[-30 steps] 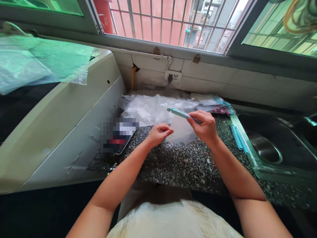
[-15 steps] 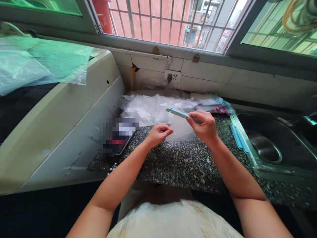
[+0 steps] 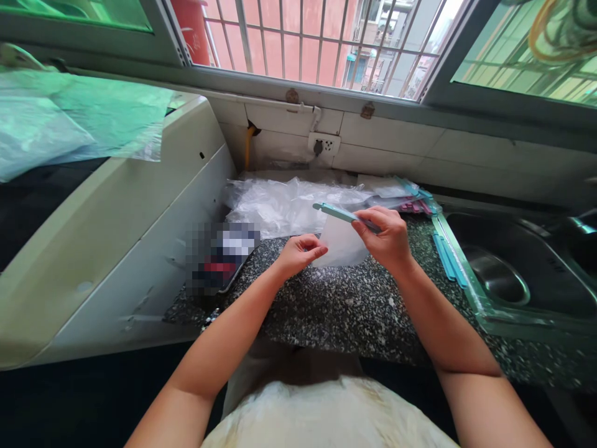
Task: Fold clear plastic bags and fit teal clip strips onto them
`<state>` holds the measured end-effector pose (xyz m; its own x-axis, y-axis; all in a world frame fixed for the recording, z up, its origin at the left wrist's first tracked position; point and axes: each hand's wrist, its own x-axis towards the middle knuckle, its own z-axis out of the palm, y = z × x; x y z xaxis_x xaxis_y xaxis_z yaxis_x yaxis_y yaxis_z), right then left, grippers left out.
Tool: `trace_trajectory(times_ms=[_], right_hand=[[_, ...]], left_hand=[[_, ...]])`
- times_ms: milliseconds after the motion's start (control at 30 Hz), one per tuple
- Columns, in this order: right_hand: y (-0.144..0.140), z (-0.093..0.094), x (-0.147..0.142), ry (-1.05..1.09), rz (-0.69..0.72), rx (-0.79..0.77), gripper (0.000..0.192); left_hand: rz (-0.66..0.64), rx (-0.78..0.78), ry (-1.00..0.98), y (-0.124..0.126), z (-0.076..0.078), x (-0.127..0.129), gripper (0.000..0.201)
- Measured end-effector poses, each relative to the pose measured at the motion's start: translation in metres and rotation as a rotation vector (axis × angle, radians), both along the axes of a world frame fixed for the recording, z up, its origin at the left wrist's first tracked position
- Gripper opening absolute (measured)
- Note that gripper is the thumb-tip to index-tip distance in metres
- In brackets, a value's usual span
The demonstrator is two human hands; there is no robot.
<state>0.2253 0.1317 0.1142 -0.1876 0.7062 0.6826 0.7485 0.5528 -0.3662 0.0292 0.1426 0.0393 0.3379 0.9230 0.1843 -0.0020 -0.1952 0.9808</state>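
- While the right hand (image 3: 385, 239) pinches a slim teal plastic sealing clip (image 3: 342, 214) between thumb and fingers, a small clear plastic bag (image 3: 340, 244) hangs from that clip, just above the black-and-white speckled stone counter (image 3: 326, 305).
- Closed at the fingertips, the left hand (image 3: 301, 252) nips the bag's lower left corner.
- Judged from this grip, the thin film could slide out of the clip: only one end of the clip is held, the other juts free to the left, and a pull at the corner would tug the film sideways.
- Slick plastic held by fingertips alone could also slip free and drop onto the counter.
- At the back of the counter lies a crumpled heap of clear plastic bags (image 3: 291, 202), with a small pile of teal and pink clips (image 3: 413, 199) to its right.
- Two more teal clips (image 3: 448, 258) lie along the rim of a stainless steel sink (image 3: 489, 311), where a knock might send them into the basin.
- A blurred-out dark flat object (image 3: 219, 258) lies at the counter's left end, against a cream-white appliance (image 3: 116, 224) topped with green-tinted plastic sheeting (image 3: 79, 121).
- Behind, a white tiled wall carries a white wall socket (image 3: 324, 146) under a barred window (image 3: 303, 40).
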Motion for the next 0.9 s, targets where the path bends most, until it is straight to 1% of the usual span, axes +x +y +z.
trace_trajectory(times_ms=[200,467,900], right_hand=[[0.0007,0.0026,0.0029,0.001,-0.013,0.008,0.013],[0.002,0.0054,0.0072,0.017,-0.033,0.036,0.013],[0.0025,0.0058,0.007,0.02,-0.037,0.081,0.012]], left_hand=[[-0.012,-0.003,0.007,-0.0003,0.0014,0.0006,0.028],[0.003,0.018,0.002,-0.0004,0.0028,0.0022,0.023],[0.019,-0.015,0.054,-0.0003,0.0031,0.0035,0.031]])
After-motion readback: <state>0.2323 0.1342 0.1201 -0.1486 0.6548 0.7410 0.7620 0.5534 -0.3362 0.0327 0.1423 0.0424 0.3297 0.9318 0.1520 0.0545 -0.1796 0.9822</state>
